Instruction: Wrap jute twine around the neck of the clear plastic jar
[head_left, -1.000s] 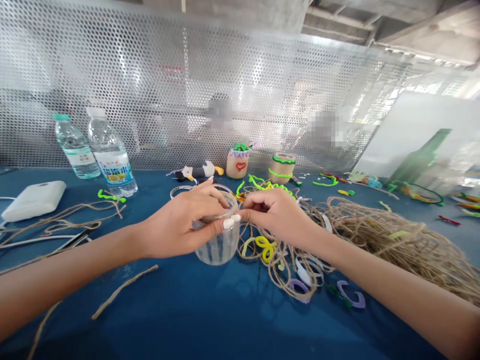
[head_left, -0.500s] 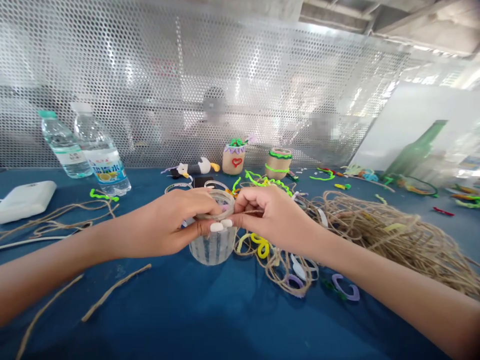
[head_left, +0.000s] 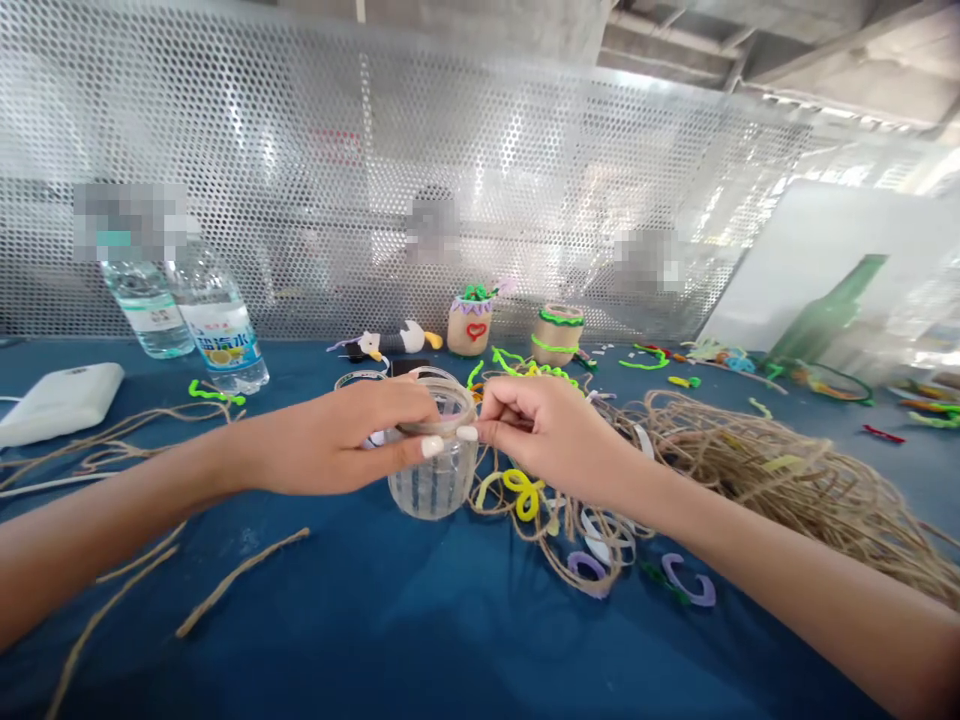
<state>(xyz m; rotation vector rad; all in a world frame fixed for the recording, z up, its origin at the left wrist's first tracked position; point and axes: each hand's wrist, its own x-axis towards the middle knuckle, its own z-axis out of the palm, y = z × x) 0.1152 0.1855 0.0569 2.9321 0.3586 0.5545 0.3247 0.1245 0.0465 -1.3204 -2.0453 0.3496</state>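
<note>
A clear ribbed jar stands upright on the blue table, with twine round its neck just under the rim. My left hand grips the jar's neck from the left, its thumb across the front and its fingers at the rim. At the right side of the rim, my right hand is closed, thumb and index finger pinching the twine. Its other fingers are curled in. Part of the rim is hidden behind my left fingers.
Coiled twine spreads at the right, with yellow and purple pipe cleaners nearby. Two decorated jars stand at the back. Water bottles and a white box are at the left; cut twine lies in front.
My right thumb and fingers have shifted slightly right, away from my left thumb, along the jar's rim. The jar sits a little further right and up in view.
</note>
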